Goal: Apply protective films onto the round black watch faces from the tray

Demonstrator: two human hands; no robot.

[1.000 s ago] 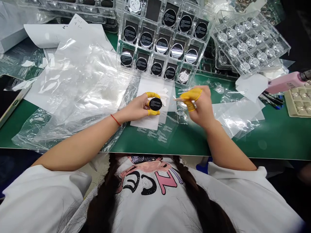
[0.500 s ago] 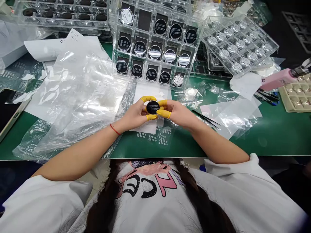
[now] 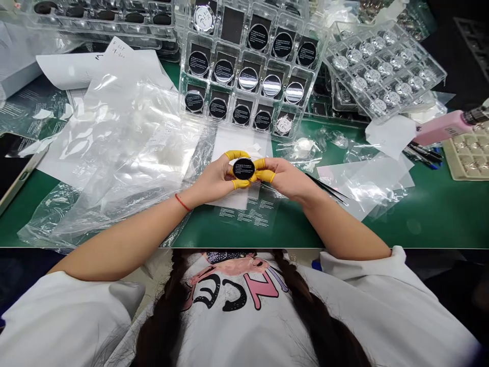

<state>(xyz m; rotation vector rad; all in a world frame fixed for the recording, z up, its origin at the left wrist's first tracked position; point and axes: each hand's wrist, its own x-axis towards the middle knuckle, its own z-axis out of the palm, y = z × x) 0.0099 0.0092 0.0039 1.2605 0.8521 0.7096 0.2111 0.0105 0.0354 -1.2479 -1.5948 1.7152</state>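
I cannot read the small print on the black round disc point(image 3: 243, 168), and yellow finger cots point(image 3: 235, 155) hide part of its edge. On the green bench point(image 3: 439, 216) I log a clear plastic tray point(image 3: 248, 66) of discs, loose plastic bags point(image 3: 126, 153) and tweezers point(image 3: 328, 189). The left hand point(image 3: 214, 178) and right hand point(image 3: 284, 178) are together above a white sheet point(image 3: 239, 140), pinching the disc by its rim.

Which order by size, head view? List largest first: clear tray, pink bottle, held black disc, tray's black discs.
Clear compartment tray first, then the pink bottle. The held black disc and the tray's black discs come last, unranked: the held one looks bigger but is nearer the camera.
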